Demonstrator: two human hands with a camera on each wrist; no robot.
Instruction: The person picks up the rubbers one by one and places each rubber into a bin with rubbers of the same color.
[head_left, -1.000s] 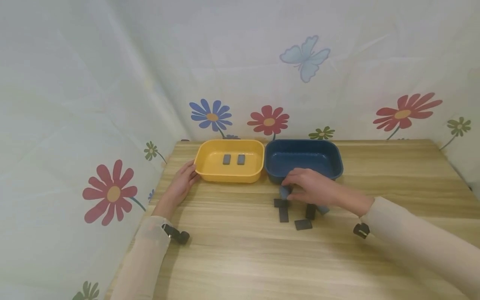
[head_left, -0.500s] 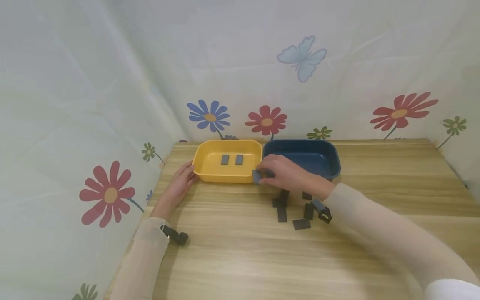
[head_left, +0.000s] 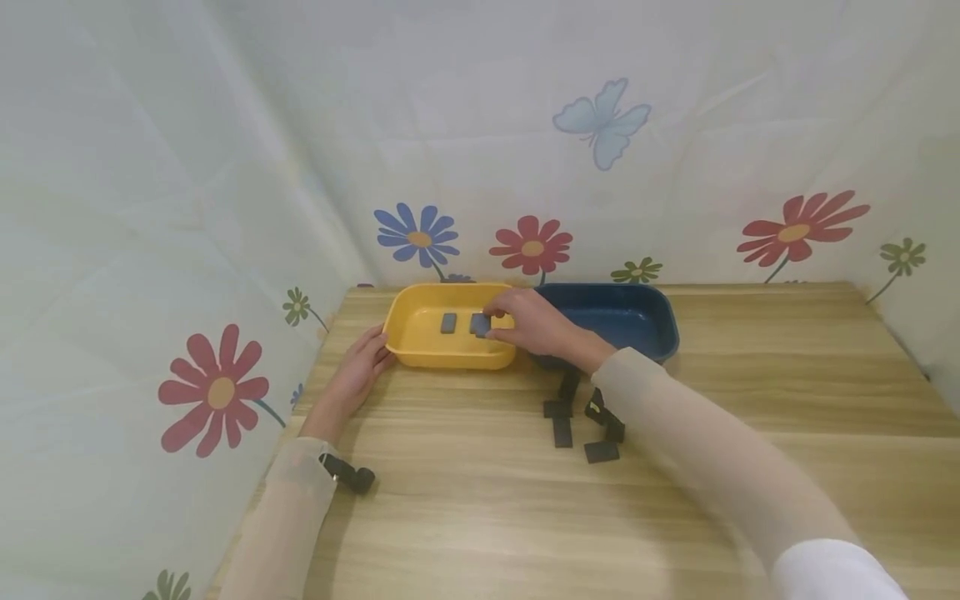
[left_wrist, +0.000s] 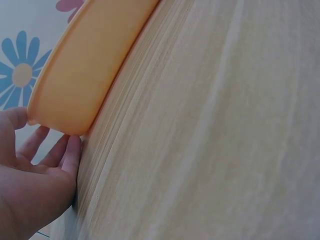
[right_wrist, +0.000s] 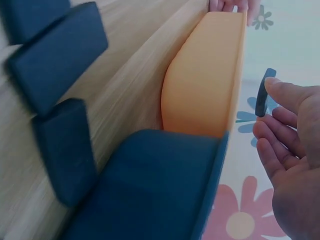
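My right hand (head_left: 538, 323) is over the right part of a yellow plastic box (head_left: 435, 358), pinching a small grey rectangular tile (right_wrist: 265, 93) between thumb and fingertips. The tile is above the box's rim in the right wrist view. Inside the box lies one grey tile (head_left: 448, 322); another beside it is partly covered by the held one in the head view. My left hand (head_left: 358, 371) is at the left end of the box, its fingertips touching the end wall (left_wrist: 65, 120) and the thumb by the rim.
A dark blue box (head_left: 652, 333) stands right beside the yellow one, partly behind my right wrist. Several dark tiles (head_left: 562, 432) lie on the wooden table (head_left: 450, 500) in front of it, some hidden by the right sleeve. A flower-printed curtain (head_left: 675, 183) hangs behind.
My right hand has lifted a grey tile from the group before the blue box and carried it left, over the yellow box. The left hand has stayed at the box's end.
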